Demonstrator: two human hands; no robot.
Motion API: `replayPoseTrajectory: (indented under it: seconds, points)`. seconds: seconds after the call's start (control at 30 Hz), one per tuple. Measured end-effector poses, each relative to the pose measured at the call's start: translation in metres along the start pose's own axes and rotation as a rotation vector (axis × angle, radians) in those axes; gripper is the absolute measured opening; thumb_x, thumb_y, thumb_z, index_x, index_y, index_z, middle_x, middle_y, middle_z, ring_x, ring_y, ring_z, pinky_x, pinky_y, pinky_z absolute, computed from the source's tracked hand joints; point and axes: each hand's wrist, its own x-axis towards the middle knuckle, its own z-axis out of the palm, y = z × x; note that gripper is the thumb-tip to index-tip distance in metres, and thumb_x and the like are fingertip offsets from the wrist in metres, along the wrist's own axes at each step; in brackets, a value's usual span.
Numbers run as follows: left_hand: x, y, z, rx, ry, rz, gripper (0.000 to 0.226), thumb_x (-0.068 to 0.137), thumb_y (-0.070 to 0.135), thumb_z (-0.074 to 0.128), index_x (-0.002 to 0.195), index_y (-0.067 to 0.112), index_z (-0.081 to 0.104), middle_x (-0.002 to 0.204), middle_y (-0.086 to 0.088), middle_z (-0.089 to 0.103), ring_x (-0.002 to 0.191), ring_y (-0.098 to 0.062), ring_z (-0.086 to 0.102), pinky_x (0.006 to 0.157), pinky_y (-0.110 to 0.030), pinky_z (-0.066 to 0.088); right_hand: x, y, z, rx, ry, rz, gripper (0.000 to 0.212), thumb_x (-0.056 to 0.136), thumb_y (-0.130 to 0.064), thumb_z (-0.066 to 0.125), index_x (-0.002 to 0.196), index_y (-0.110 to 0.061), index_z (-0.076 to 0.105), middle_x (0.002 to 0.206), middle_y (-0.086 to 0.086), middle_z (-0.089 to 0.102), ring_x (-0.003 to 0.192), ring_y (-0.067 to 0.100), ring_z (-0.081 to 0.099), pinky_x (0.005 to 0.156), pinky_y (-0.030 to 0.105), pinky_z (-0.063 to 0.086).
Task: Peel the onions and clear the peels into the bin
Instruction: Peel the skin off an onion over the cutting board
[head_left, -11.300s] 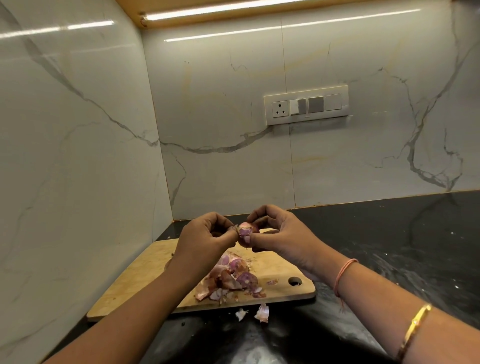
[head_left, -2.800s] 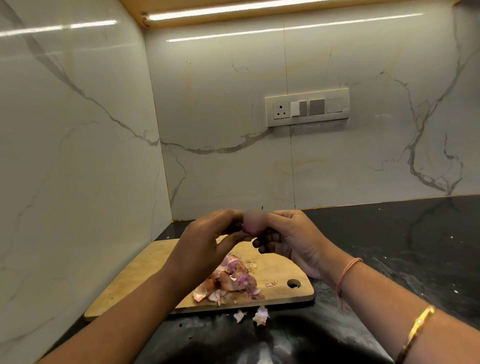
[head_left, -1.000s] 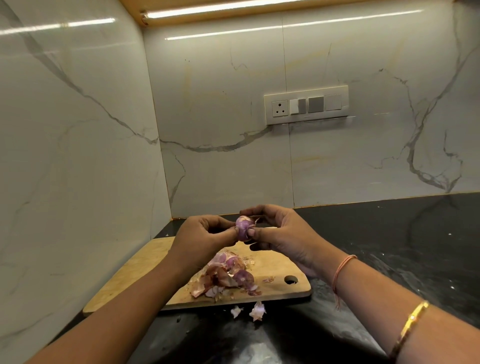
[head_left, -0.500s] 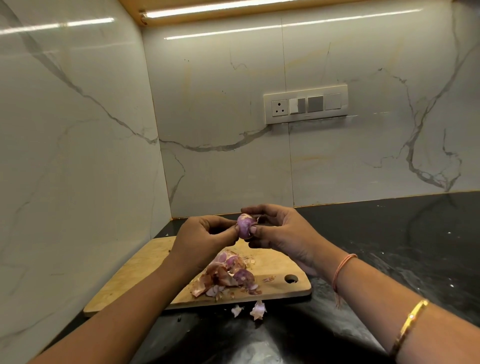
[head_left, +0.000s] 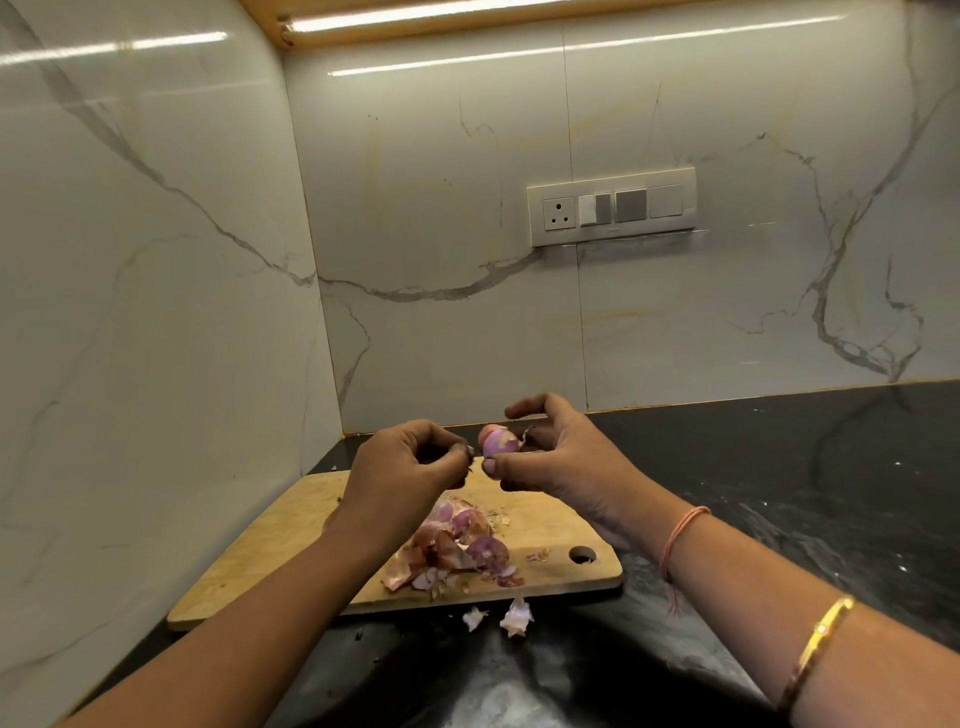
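A small purple onion (head_left: 497, 441) is held in the air above the wooden cutting board (head_left: 270, 551). My right hand (head_left: 556, 457) grips it between thumb and fingers, index finger raised over it. My left hand (head_left: 405, 467) is just left of the onion with its fingertips pinched together at a dark scrap of peel. On the board lies a heap of onion peels (head_left: 452, 551) with purple pieces among them. Two pale peel scraps (head_left: 514, 618) lie on the black counter in front of the board.
The board sits in the corner of a black counter (head_left: 779, 493), with marble walls close on the left and behind. A switch plate with a socket (head_left: 613, 212) is on the back wall. No bin is in view.
My left hand has drawn slightly away from the onion with a bit of peel. My right index finger has lifted. More bare purple onion shows than a second ago.
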Motion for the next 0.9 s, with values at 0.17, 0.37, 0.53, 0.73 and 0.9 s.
replayPoseTrajectory:
  seconds: [0.17,0.37,0.53,0.73,0.9]
  points:
    - [0.006,-0.008,-0.009,-0.079,0.068,-0.102,0.009,0.084,0.009,0.063,0.081,0.018,0.065,0.076,-0.002,0.068,0.07,-0.012,0.067,0.056,-0.016,0.051,0.0,-0.001,0.001,-0.081,-0.006,-0.024,0.037,0.073,-0.002,0.077,0.103,-0.007,0.057,0.097,0.013,0.068,0.08,0.015,0.062,0.076,0.03,0.055]
    - [-0.002,0.006,-0.003,-0.253,-0.146,-0.115,0.021,0.087,0.003,0.056,0.09,0.022,0.066,0.081,-0.002,0.07,0.067,-0.011,0.069,0.06,-0.017,0.054,0.002,0.002,0.0,-0.159,0.025,-0.073,0.033,0.071,-0.005,0.079,0.099,-0.014,0.064,0.087,0.003,0.068,0.079,0.011,0.063,0.073,0.021,0.053]
    - [-0.005,0.01,-0.001,-0.217,-0.192,-0.075,0.016,0.083,0.012,0.064,0.09,0.027,0.063,0.082,0.001,0.07,0.071,-0.01,0.069,0.061,-0.016,0.054,0.001,0.003,0.001,-0.233,0.007,-0.112,0.033,0.075,-0.005,0.076,0.105,-0.013,0.065,0.096,0.008,0.07,0.091,0.016,0.067,0.083,0.024,0.055]
    - [-0.003,0.008,-0.003,-0.179,-0.188,-0.074,0.015,0.081,0.011,0.067,0.092,0.02,0.068,0.083,0.002,0.071,0.072,-0.011,0.069,0.064,-0.017,0.054,0.002,0.004,0.0,-0.298,-0.002,-0.108,0.038,0.073,-0.006,0.078,0.107,-0.014,0.066,0.099,0.006,0.071,0.095,0.014,0.067,0.084,0.023,0.055]
    - [-0.002,0.007,-0.004,-0.126,-0.192,-0.059,0.018,0.079,0.012,0.068,0.097,0.017,0.069,0.082,0.003,0.071,0.071,-0.011,0.069,0.066,-0.018,0.055,0.003,0.006,-0.001,-0.294,-0.011,-0.102,0.04,0.072,-0.006,0.078,0.109,-0.012,0.066,0.101,0.006,0.071,0.098,0.016,0.066,0.09,0.031,0.054]
